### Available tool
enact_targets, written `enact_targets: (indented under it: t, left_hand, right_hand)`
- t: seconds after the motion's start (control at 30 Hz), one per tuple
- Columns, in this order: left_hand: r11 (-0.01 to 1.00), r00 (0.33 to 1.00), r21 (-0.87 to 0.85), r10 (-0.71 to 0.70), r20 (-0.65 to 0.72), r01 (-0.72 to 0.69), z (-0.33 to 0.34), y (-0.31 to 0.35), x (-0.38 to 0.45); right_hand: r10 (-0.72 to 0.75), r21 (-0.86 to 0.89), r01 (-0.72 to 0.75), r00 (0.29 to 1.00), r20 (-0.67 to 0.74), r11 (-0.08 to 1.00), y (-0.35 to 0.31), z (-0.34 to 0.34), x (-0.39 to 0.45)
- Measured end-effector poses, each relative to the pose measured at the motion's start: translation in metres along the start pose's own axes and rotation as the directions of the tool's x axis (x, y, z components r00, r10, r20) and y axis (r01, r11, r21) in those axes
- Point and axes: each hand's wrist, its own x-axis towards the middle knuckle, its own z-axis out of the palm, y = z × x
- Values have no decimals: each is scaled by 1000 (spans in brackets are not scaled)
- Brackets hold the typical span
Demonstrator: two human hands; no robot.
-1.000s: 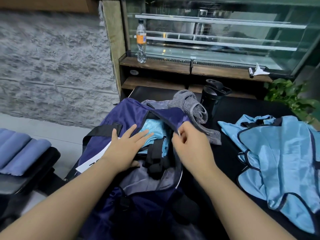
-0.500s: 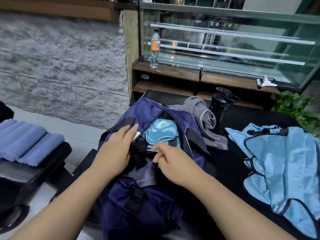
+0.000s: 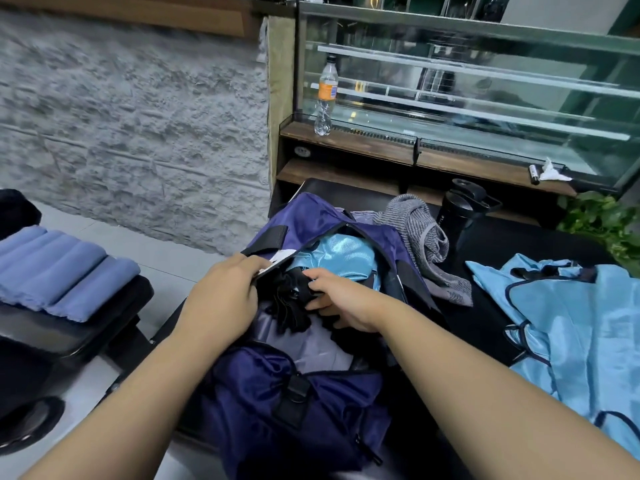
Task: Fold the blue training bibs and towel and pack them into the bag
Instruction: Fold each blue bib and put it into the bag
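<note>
Left hand (image 3: 221, 299) grips the near-left rim of the bag (image 3: 304, 403), right hand (image 3: 341, 299) holds the black strap bundle (image 3: 289, 303) inside it beside a packed bib (image 3: 337, 256); remaining blue bibs (image 3: 568, 327) lie well right, nearer the right hand.

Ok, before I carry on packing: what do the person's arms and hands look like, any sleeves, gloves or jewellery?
Both forearms are bare right to the bottom edge of the picture; no sleeve shows. The left hand and right hand wear no gloves. No watch, bracelet or ring is visible, though some fingers are hidden inside the bag.
</note>
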Motion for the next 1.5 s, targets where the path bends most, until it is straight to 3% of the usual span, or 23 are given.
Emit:
enact_targets:
  t: [0.53, 0.73, 0.9, 1.0, 1.07, 1.13, 1.2, 1.3, 1.5]
  left_hand:
    - [998, 998, -12, 58, -4, -58, -10, -3, 0]
    - [998, 998, 3, 64, 11, -64, -12, -4, -7]
    - [994, 994, 15, 106, 30, -107, -2, -2, -23]
    - [927, 933, 147, 356, -45, -346, 7, 2, -31]
    - [859, 879, 197, 475, 32, -472, 18, 9, -37]
    - [784, 846, 318, 505, 173, -533, 35, 10, -42]
    - [741, 841, 405, 427, 331, -536, 48, 12, -49]
    - [728, 833, 503, 169, 527, -466, 47, 20, -56]
    - [624, 811, 669, -95, 577, -403, 29, 27, -57]
  right_hand:
    - [-75, 57, 89, 974, -212, 994, -14, -26, 43]
    - [-273, 7, 289, 911, -308, 957, 5, -17, 36]
    - [-394, -220, 345, 886, -246, 913, 26, -2, -1]
    - [-450, -501, 328, 881, -144, 801, 46, 8, -22]
    - [-361, -700, 223, 931, -53, 679, 61, 14, -32]
    - [-228, -824, 124, 974, -6, 553, 69, 23, -46]
    - [-179, -889, 91, 984, 11, 448, 74, 32, -61]
    - [-155, -937, 75, 988, 23, 342, 78, 40, -78]
    - [-222, -931, 69, 975, -13, 357, 85, 38, -98]
